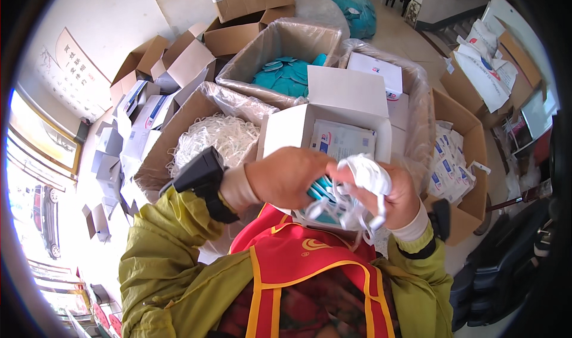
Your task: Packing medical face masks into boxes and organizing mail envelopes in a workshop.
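Note:
Over an open white carton [286,134], my two hands come together. My right hand [400,198] is closed around a loose bundle of white straps [364,174], whose loops hang down past the fingers. My left hand [292,172] is curled, its fingertips close to the bundle; what they pinch, if anything, is hidden. Flat white printed packets [345,138] stand in the far part of the carton. Below my fingers, several teal flat pieces [322,189] show, partly covered by the straps.
A plastic-lined box of tangled white straps [214,136] is at left, one of teal round pieces [289,76] behind. White boxes [375,73] fill another at back right. A brown carton at right holds white packets [450,159]. Empty cartons [185,64] pile up far left.

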Demonstrator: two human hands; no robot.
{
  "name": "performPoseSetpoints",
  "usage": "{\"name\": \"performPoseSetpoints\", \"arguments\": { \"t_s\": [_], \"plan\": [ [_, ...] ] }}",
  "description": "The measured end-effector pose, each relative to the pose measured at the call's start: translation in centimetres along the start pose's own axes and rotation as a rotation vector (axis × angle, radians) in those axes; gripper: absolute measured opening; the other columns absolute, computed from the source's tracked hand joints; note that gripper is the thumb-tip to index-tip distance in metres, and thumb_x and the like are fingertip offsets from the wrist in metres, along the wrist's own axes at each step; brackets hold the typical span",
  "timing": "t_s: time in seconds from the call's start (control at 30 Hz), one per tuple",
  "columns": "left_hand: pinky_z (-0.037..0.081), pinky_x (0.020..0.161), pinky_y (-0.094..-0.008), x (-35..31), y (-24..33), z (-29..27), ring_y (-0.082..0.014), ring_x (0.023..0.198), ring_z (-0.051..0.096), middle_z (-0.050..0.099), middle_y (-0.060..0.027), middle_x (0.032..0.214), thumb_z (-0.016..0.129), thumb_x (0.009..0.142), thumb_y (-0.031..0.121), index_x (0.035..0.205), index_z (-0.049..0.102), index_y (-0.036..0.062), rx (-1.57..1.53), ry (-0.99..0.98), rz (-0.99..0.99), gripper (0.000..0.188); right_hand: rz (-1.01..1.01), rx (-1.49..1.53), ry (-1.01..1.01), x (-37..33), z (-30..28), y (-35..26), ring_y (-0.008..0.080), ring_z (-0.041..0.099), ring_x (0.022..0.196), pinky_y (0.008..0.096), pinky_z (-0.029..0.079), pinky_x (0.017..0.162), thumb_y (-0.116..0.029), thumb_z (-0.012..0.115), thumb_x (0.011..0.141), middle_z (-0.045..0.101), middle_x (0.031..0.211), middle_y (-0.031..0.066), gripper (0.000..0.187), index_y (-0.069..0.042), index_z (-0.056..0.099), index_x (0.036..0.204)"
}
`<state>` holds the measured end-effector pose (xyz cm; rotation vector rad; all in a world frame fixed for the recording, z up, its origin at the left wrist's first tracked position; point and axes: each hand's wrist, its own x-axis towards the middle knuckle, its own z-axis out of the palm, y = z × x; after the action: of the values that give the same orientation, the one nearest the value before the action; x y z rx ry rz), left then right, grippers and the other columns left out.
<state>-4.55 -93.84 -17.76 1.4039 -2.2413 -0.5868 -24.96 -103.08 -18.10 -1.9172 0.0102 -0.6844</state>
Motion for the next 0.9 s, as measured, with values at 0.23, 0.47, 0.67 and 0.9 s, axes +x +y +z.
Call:
{"name": "performPoseSetpoints", "arguments": {
  "t_s": [0.23,0.47,0.67,0.9],
  "plan": [
    [0.051,0.069,-0.0402,-1.9,2.9,0.4,-0.0317,0.083,0.063,0.062,-0.0095,0.087,0.068,0.070,0.019,0.096,0.058,0.0079,0.140,-0.054,-0.055,0.030,-0.256,-1.143,-0.333,-0.8,0.0,-3.1,0.0165,0.060,0.064,0.0290,0.049,0.051,-0.012,0.062,0.071,0.054,0.072,0.0033,0.009,-0.006,0.063,0.077],
    [0.044,0.047,-0.0282,-6.5,7.5,-2.8,-0.0148,0.058,0.053,0.045,0.0000,0.070,0.061,0.073,0.023,0.077,0.051,0.0157,0.356,-0.107,0.328,0.013,-0.031,-0.426,-0.682,-3.9,-2.6,-7.1,0.0181,0.059,0.055,0.0319,0.046,0.046,-0.024,0.076,0.074,0.053,0.064,0.0035,0.020,-0.007,0.066,0.075],
    [0.049,0.058,-0.0380,-8.8,1.6,-7.1,-0.0257,0.070,0.059,0.054,-0.0052,0.074,0.065,0.067,0.011,0.080,0.053,0.0112,0.716,0.124,-0.250,0.017,0.714,-0.039,0.074,-5.2,-7.7,-3.8,0.0086,0.057,0.067,0.0249,0.046,0.061,-0.015,0.066,0.083,0.060,0.074,0.0017,0.015,-0.002,0.062,0.088],
    [0.046,0.053,-0.0355,-3.1,1.9,-5.5,-0.0239,0.068,0.054,0.047,-0.0048,0.073,0.064,0.063,0.007,0.079,0.049,0.0108,0.773,0.234,0.029,0.022,0.537,0.670,0.379,0.5,-2.3,6.2,0.0143,0.062,0.078,0.0285,0.052,0.070,-0.029,0.066,0.087,0.063,0.093,0.0070,0.033,-0.003,0.058,0.105]
  ]
}}
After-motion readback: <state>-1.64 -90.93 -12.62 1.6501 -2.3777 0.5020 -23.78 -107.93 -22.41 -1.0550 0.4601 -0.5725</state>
